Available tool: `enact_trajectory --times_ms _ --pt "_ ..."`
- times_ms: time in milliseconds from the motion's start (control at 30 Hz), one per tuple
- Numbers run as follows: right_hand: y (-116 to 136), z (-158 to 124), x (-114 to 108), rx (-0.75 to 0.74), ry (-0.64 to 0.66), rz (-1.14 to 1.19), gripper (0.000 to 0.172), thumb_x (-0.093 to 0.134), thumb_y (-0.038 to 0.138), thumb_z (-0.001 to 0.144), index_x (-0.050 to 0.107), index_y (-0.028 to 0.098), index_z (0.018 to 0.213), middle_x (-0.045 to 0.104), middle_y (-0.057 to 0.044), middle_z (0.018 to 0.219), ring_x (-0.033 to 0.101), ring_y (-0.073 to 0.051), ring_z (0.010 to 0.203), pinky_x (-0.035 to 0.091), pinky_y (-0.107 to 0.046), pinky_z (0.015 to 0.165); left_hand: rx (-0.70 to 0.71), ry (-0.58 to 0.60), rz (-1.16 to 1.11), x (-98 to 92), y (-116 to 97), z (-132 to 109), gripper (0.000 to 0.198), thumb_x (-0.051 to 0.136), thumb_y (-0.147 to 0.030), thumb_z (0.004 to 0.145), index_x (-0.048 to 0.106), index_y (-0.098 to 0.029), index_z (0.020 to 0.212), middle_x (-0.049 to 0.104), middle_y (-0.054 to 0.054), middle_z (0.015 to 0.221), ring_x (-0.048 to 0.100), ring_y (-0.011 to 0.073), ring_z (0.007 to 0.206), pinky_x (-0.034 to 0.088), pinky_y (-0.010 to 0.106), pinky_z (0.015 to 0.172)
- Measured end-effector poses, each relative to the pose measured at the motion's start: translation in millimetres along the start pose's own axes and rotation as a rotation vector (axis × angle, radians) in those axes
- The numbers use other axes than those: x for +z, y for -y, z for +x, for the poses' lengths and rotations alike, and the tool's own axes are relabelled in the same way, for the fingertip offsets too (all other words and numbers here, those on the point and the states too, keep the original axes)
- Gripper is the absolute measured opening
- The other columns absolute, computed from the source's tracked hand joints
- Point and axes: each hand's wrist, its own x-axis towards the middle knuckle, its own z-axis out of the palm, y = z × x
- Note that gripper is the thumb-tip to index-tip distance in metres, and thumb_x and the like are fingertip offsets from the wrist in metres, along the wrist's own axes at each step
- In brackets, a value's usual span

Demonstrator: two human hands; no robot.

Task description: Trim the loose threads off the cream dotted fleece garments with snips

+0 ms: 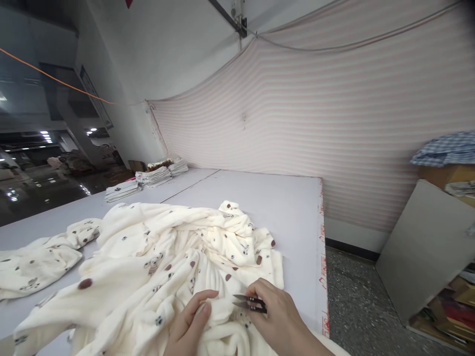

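A cream fleece garment (166,267) with brown dots and small animal prints lies crumpled on the white table (260,198). My right hand (276,316) is closed round small black thread snips (248,301), whose blades point left at the fabric. My left hand (189,321) rests on the fleece just left of the blades, fingers pressed onto the cloth, pinning it down.
A second cream fleece piece (33,262) lies at the left. Stacks of folded fabric (159,175) sit at the table's far end. The table's right edge (323,267) drops to a speckled floor. A grey board (423,247) leans against cluttered shelves at right.
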Motion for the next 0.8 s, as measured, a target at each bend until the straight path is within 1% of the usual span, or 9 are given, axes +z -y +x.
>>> enact_trajectory --times_ms 67,133,233,333,400,500,600,700,800 --pt "3 -2 0 -0.041 0.032 0.013 0.014 0.064 0.023 0.078 0.061 0.026 0.091 0.064 0.002 0.088 0.062 -0.016 0.079 0.039 -0.023 0.065 -0.063 -0.005 -0.076 -2.7 1 3 0.035 0.060 -0.050 0.074 0.065 -0.028 0.101 0.072 -0.002 0.097 0.063 0.0231 0.094 0.048 0.027 0.080" --pt "6 -4 0 -0.082 0.032 -0.026 0.021 0.065 0.024 0.078 0.062 0.028 0.099 0.065 0.001 0.092 0.062 -0.018 0.083 0.040 -0.025 0.069 -0.112 0.033 -0.154 -3.8 3 6 0.039 0.062 -0.049 0.073 0.063 -0.028 0.106 0.072 -0.001 0.101 0.063 0.0246 0.099 0.047 0.031 0.085" --pt "8 -4 2 -0.145 0.012 -0.106 0.017 0.060 0.023 0.083 0.064 0.028 0.099 0.067 0.001 0.088 0.062 -0.019 0.079 0.038 -0.026 0.067 -0.143 0.092 -0.241 -3.7 2 5 0.044 0.064 -0.046 0.072 0.061 -0.026 0.111 0.072 0.000 0.105 0.061 0.0268 0.107 0.048 0.033 0.086" --pt "8 -3 2 -0.164 -0.023 -0.125 0.014 0.055 0.023 0.087 0.064 0.027 0.097 0.066 0.000 0.085 0.062 -0.018 0.075 0.038 -0.026 0.065 -0.180 0.096 -0.351 -3.4 -2 2 0.044 0.066 -0.044 0.072 0.061 -0.027 0.112 0.071 0.000 0.112 0.047 0.0258 0.126 0.050 0.029 0.085" --pt "7 -3 2 -0.162 -0.056 -0.125 0.015 0.057 0.022 0.085 0.063 0.026 0.099 0.066 -0.001 0.088 0.062 -0.018 0.077 0.038 -0.027 0.066 -0.189 0.092 -0.417 -3.2 -5 1 0.043 0.067 -0.041 0.071 0.063 -0.027 0.111 0.070 0.000 0.116 0.037 0.0247 0.134 0.050 0.027 0.087" --pt "8 -3 1 -0.176 -0.051 -0.133 0.022 0.061 0.021 0.083 0.061 0.027 0.103 0.066 0.000 0.091 0.061 -0.020 0.080 0.039 -0.028 0.069 -0.151 0.096 -0.439 -2.7 -5 1 0.035 0.068 -0.035 0.070 0.068 -0.025 0.103 0.069 0.000 0.117 0.032 0.0240 0.137 0.042 0.031 0.100" --pt "11 -3 2 -0.167 -0.018 -0.143 0.020 0.059 0.021 0.084 0.062 0.030 0.102 0.066 0.001 0.087 0.061 -0.019 0.078 0.038 -0.028 0.069 -0.112 0.133 -0.462 -3.2 -4 2 0.029 0.066 -0.034 0.071 0.072 -0.025 0.098 0.068 0.000 0.120 0.028 0.0238 0.138 0.033 0.035 0.109" --pt "12 -2 4 -0.129 -0.010 -0.117 0.019 0.059 0.023 0.085 0.063 0.032 0.102 0.066 0.002 0.087 0.061 -0.018 0.078 0.039 -0.027 0.068 -0.137 0.206 -0.458 -6.0 -2 3 0.035 0.062 -0.035 0.076 0.068 -0.027 0.109 0.061 -0.002 0.130 0.027 0.0240 0.139 0.028 0.039 0.111" --pt "12 -1 4 -0.120 -0.020 -0.110 0.021 0.061 0.022 0.082 0.063 0.031 0.101 0.066 0.002 0.087 0.061 -0.018 0.079 0.039 -0.026 0.069 -0.152 0.285 -0.433 -9.7 -2 4 0.038 0.057 -0.033 0.081 0.062 -0.028 0.118 0.055 -0.003 0.136 0.029 0.0222 0.138 0.027 0.038 0.112"
